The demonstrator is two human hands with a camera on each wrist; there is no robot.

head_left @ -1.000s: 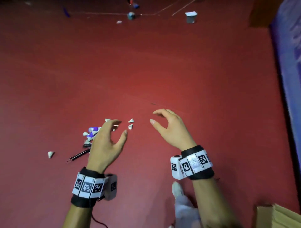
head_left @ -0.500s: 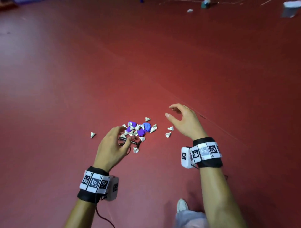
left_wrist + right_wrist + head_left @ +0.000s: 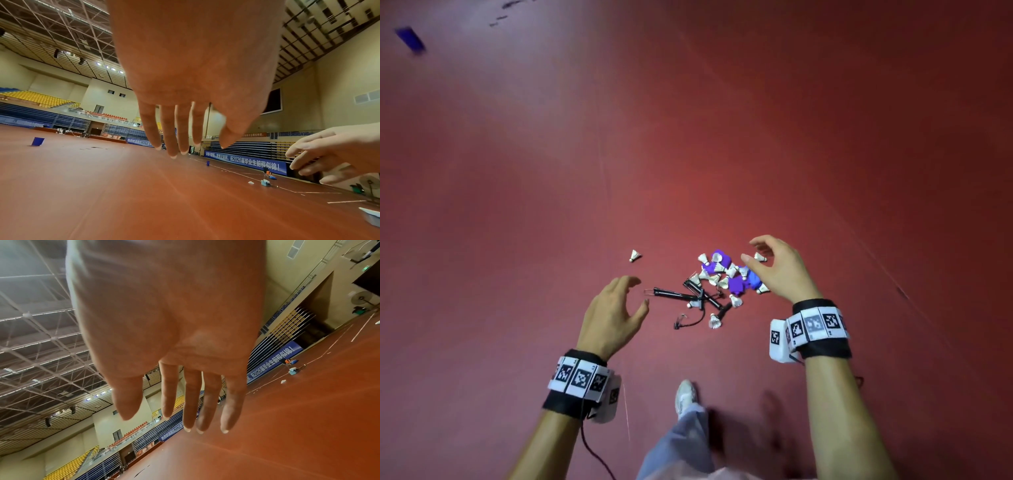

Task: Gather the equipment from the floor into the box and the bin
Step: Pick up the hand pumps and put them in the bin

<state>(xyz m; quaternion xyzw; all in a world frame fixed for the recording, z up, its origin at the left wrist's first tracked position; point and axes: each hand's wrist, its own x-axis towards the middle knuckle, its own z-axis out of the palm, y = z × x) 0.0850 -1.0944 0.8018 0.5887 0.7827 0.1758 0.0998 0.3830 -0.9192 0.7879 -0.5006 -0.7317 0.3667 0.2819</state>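
The left hand (image 3: pixel 613 313) hangs with fingers loosely spread and holds nothing, just left of the black skipping-rope handles (image 3: pixel 688 296) on the red floor (image 3: pixel 722 137). The right hand (image 3: pixel 780 270) hovers relaxed and empty over the right edge of a heap of white shuttlecocks (image 3: pixel 717 277) and purple pieces (image 3: pixel 736 284). One lone shuttlecock (image 3: pixel 635 255) lies apart, left of the heap.
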